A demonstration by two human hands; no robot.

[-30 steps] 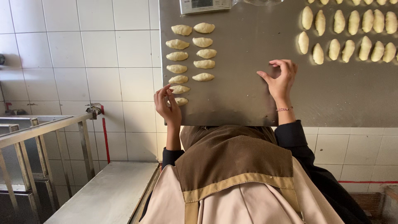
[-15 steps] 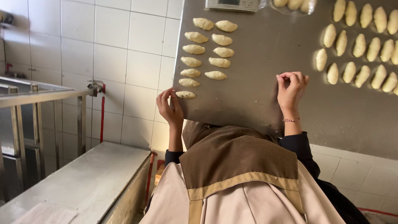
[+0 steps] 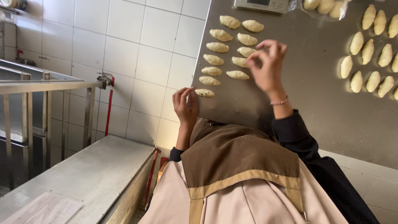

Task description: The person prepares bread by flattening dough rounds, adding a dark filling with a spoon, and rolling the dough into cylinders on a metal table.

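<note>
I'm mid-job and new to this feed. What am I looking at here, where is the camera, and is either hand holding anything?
There is no machine: a person works with two bare hands. The single view comes from a camera on their head, looking down over their brown scarf and beige apron at a steel table.

On the table lie small shaped dough pieces: two short columns near the hands and more rows further right. A scale and a clear bag of dough pieces sit at the far edge.

The left hand rests open on the table edge, beside the nearest dough piece. The right hand, wearing a bracelet, hovers over the columns with thumb and finger pinched; whether it holds anything is not visible.
</note>
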